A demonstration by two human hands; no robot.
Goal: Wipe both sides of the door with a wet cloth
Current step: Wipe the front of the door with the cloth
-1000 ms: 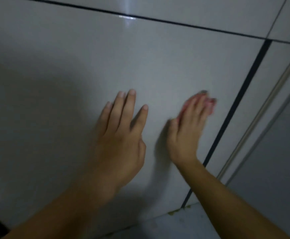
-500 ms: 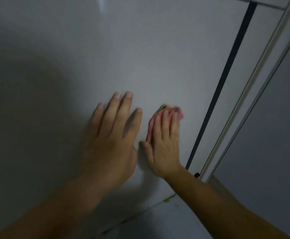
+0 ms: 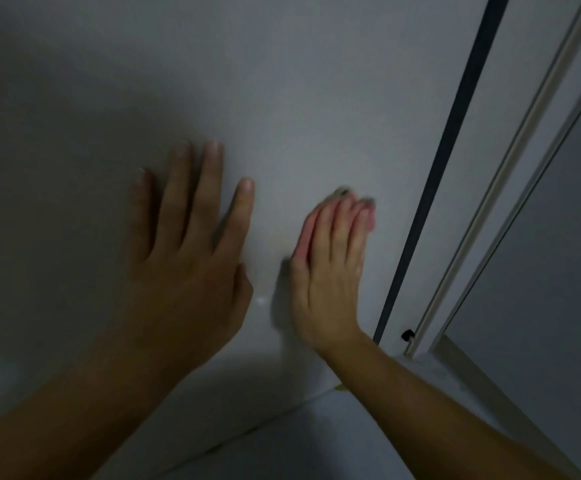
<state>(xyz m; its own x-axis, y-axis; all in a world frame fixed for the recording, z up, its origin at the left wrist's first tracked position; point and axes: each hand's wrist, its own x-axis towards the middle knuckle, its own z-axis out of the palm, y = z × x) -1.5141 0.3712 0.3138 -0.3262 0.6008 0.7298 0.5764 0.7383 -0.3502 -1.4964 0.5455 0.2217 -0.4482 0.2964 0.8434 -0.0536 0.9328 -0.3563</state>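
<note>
- The left hand (image 3: 185, 271) is lying flat on the grey door (image 3: 316, 98), fingers (image 3: 206, 188) straight and spread, grasping nothing.
- The right hand (image 3: 327, 271), blurred, is pressing a pink cloth (image 3: 303, 237) against the door under straight, released fingers, near a dark strip (image 3: 455, 133).

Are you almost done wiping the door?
Hard to say: the door shows no wiped marks. Right now the right hand presses the pink cloth low on this side, beside the dark strip, while the left hand lies flat on the door. The other side, out of view, may be left.
</note>
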